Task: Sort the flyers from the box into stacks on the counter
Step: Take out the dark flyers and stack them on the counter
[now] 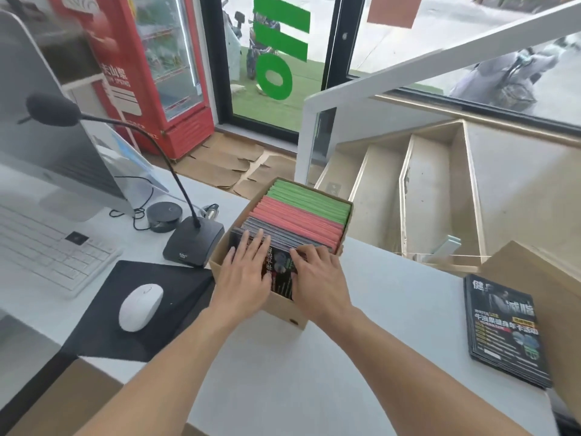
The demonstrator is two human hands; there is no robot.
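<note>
Reaching into the box (pixel 284 313) from the head view, both hands at the near end over the dark flyers (pixel 280 272). Left hand (pixel 243 275) laid flat, fingers straight and spread, pressing the front flyer down, likely to steady the bundle. Right hand (pixel 317 275) with fingertips bent onto the top edges of the dark flyers, seemingly riffling or parting a batch; a full grip not yet evident. Behind them, standing on edge, red flyers (pixel 298 220), then green flyers (pixel 309 198) at the far end, grouped by colour and so easy to lift out as sets. One stack (pixel 506 328) of dark flyers already lying at the right on the tabletop (pixel 393 297), well apart from the box. Left of the box: microphone (pixel 191 243), mouse (pixel 141 306), keyboard (pixel 47 250).
</note>
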